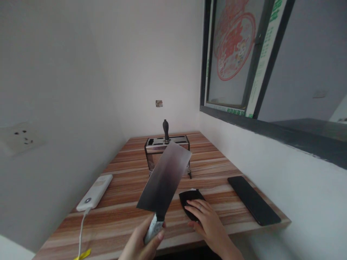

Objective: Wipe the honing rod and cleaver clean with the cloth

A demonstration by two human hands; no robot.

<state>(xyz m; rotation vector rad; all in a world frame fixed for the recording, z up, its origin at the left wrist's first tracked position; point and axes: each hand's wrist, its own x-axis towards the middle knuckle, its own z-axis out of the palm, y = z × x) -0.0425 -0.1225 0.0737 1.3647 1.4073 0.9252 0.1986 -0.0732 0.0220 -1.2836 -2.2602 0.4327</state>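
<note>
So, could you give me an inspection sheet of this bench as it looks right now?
Surface: wood-grain table, set in a wall corner.
Job's things: cleaver, blade raised over the table; black pad near the front edge; knife block behind, one dark handle in it.
Clutter: white power bank at left; black slab at right.
Hands: left hand grips the cleaver; right hand lies flat, fingers on the pad.
Cables: white cable from the power bank, yellow tag near the table edge.
Surroundings: wall socket at left; window with red paper-cut at right.
</note>
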